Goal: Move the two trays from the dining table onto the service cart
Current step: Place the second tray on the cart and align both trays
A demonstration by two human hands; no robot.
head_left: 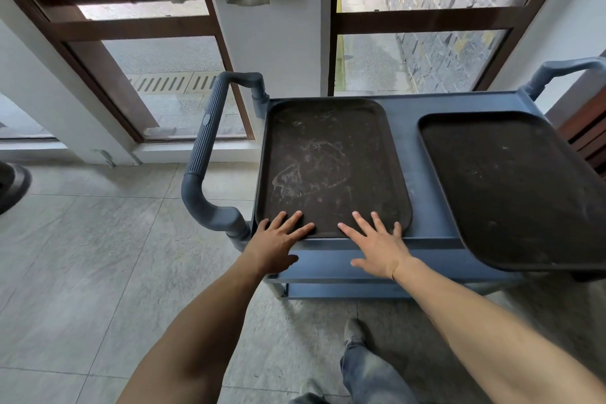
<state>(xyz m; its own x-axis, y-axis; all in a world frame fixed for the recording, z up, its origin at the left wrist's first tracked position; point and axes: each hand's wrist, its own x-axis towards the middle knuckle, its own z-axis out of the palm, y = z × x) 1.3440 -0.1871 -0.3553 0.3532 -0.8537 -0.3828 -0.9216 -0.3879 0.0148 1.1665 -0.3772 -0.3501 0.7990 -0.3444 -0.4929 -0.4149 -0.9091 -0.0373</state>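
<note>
Two dark brown trays lie on the top shelf of a grey-blue service cart (406,154). The left tray (331,161) sits flat, scuffed with pale marks. The right tray (511,187) lies skewed, its near corner jutting past the cart's front edge. My left hand (278,241) rests with spread fingers on the left tray's near left corner, thumb below the cart's rim. My right hand (377,244) lies flat, fingers apart, fingertips on the same tray's near edge. Neither hand grips anything.
The cart's ribbed handle (206,147) stands at its left end, another handle (564,70) at the far right. Wood-framed windows (157,82) and a white wall (288,29) are behind it. Tiled floor lies to the left; my legs are below the cart.
</note>
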